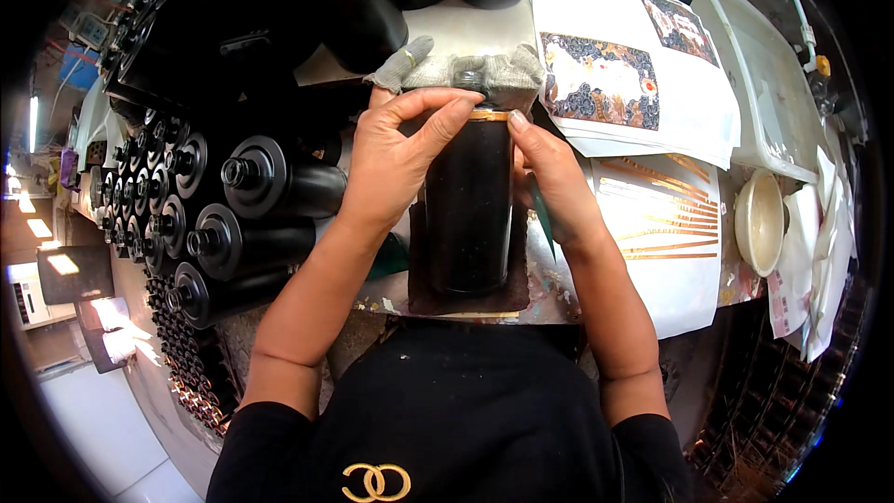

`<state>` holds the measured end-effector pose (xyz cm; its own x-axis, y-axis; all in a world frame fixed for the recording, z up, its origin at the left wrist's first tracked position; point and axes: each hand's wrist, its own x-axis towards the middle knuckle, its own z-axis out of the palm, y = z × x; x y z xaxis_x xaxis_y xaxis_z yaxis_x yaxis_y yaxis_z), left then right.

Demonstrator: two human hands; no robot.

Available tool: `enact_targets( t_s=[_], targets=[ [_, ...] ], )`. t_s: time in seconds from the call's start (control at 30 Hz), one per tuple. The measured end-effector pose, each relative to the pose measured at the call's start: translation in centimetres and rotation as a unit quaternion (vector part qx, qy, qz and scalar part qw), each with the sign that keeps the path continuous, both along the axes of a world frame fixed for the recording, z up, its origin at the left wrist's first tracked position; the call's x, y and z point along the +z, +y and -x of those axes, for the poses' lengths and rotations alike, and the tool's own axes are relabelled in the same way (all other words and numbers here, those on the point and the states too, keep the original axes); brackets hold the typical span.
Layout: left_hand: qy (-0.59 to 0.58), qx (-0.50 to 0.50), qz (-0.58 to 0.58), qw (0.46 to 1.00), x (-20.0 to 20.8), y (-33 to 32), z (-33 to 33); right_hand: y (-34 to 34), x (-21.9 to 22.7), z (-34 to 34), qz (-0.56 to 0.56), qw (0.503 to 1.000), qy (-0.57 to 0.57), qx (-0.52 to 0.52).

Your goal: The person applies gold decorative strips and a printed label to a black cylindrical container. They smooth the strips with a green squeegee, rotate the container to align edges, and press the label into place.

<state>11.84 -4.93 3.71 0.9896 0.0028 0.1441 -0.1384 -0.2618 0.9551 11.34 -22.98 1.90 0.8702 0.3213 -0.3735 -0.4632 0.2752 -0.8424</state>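
Gold strip (490,115) across the top of the black bottle (468,210), which lies on dark cloth (421,293)! Left hand (402,144) pinches beside it, right hand's (556,172) thumb touches its end; whether either grips, can't tell. More strips (666,212) remain on the sheet (675,293).

The surface (556,303) is flecked with paint near its front edge. On it lies a dark cloth (424,284) carrying a black bottle (470,214). To the right are printed papers (619,28), a sheet with gold strips (666,293), a cream bowl (756,224) and a pale plastic tray (750,65).
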Motion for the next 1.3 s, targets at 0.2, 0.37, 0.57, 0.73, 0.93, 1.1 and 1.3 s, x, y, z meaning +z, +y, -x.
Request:
enact_targets(
  t_s=[0.2, 0.37, 0.57, 0.73, 0.93, 1.1, 1.3],
  targets=[
    [0.032, -0.016, 0.022, 0.999, 0.4, -0.7, 0.4, 0.3, -0.6, -0.1, 0.009, 1.0, -0.022, -0.007],
    [0.036, -0.009, 0.094, 0.995, 0.1, -0.3, 0.3, -0.5, -1.4, -0.5, -0.001, 1.0, 0.0, 0.007],
    [0.059, -0.032, 0.094, 0.993, 0.4, -0.3, 0.4, 0.0, -1.1, -0.5, 0.028, 0.999, -0.039, 0.007],
    [0.032, 0.01, 0.119, 0.992, 0.4, -1.5, 0.5, 0.0, -1.1, -0.6, 0.042, 0.998, -0.049, 0.007],
    [-0.006, 0.058, 0.033, 0.998, -0.4, -2.1, 0.2, 0.0, -1.5, -0.6, 0.036, 0.998, -0.048, 0.004],
    [-0.014, 0.064, -0.012, 0.998, -0.2, -2.5, 0.2, 0.1, -1.6, -0.5, 0.032, 0.998, -0.045, -0.007],
    [0.081, -0.032, 0.077, 0.993, 1.1, -0.5, 0.2, 0.0, -0.9, -0.8, 0.006, 1.0, -0.006, 0.008]
  ],
)
